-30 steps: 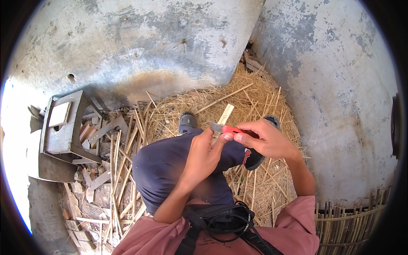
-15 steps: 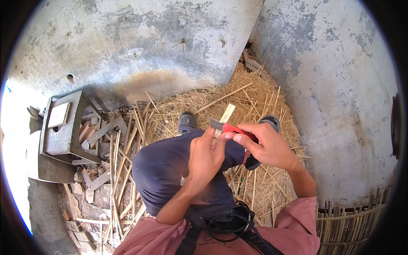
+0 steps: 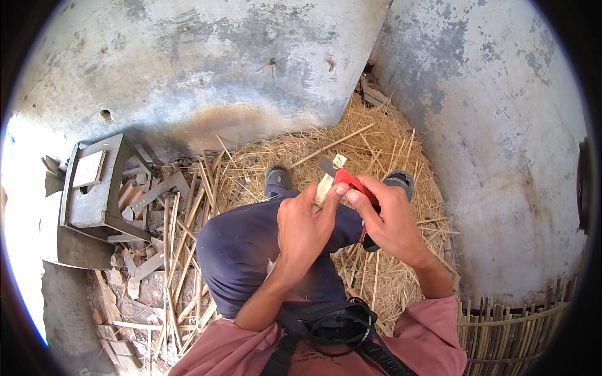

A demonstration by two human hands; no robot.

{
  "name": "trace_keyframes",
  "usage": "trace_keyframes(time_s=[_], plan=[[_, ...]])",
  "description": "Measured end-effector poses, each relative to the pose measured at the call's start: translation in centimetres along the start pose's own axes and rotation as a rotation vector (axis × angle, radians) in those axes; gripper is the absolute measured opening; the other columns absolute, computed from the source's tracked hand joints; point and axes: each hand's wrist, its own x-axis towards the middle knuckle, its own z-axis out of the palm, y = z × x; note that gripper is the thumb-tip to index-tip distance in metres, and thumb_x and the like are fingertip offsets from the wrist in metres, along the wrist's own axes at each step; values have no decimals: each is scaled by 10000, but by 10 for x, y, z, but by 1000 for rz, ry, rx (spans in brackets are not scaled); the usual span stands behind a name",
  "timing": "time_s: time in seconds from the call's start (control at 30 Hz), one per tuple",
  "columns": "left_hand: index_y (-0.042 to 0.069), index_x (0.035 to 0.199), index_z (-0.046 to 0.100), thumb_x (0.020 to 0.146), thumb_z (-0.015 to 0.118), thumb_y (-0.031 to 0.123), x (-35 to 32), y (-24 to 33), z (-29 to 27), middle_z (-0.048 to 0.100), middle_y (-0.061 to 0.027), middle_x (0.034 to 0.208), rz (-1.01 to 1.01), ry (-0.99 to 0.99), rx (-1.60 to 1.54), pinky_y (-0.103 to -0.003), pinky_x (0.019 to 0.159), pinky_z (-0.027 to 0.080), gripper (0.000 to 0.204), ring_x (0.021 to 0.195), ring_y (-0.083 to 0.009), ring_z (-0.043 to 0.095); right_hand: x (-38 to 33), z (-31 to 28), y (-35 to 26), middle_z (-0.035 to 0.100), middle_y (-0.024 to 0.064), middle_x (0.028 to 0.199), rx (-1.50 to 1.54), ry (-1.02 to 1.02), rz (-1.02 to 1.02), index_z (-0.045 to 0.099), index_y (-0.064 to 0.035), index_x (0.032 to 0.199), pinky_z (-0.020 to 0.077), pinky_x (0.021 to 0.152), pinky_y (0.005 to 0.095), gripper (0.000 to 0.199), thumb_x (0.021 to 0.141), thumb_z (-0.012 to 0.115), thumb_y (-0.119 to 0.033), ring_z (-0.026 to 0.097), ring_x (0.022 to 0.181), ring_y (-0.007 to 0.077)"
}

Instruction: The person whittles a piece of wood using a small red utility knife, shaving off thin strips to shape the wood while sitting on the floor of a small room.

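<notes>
My left hand (image 3: 305, 222) is closed around a short pale strip of split wood or bamboo (image 3: 324, 187), its upper end sticking out past the fingers. In my right hand (image 3: 390, 215) is a red-handled utility knife (image 3: 352, 182), gripped by the handle. The knife's grey blade (image 3: 327, 166) lies across the strip near its far end, with a bit of the pale wood showing beyond it. My left thumb presses against the red handle, so both hands nearly touch. The strip's lower end is hidden by my left hand.
Straw and shavings (image 3: 382, 141) cover the floor around my shoes. Long thin sticks (image 3: 179, 250) lie to the left beside a weathered wooden box (image 3: 94, 182) and rubble. Peeling walls (image 3: 251, 62) rise ahead and to the right. A slatted stick fence or basket (image 3: 520, 332) stands at lower right.
The knife has moved slightly up and right along the strip, its handle now more steeply tilted. My right hand has shifted a little the same way; my left hand stays nearly in place.
</notes>
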Motion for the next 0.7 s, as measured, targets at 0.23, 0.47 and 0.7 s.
trace_keyframes(time_s=[0.23,0.47,0.7], plan=[[-6,971,758,1020,740,337,-2,12,-9,408,18,540,-116,-30,76,-297,478,278,346,542,-36,337,17,-10,15,613,114,686,-22,340,91,676,-13,1180,415,556,382,319,1095,565,-299,597,571,219],[-13,1019,700,981,785,370,1,2,-19,555,-35,639,-189,-232,-124,-292,551,425,394,618,-57,472,40,-79,71,524,-48,752,170,173,166,692,-46,1240,380,607,275,343,1106,547,-327,456,654,67],[21,1007,668,953,828,256,0,6,-29,457,89,732,-201,-393,-196,-218,570,312,289,663,-11,378,23,-28,55,622,3,876,229,-3,-36,665,-6,1127,439,692,280,291,1049,645,-286,537,756,78]])
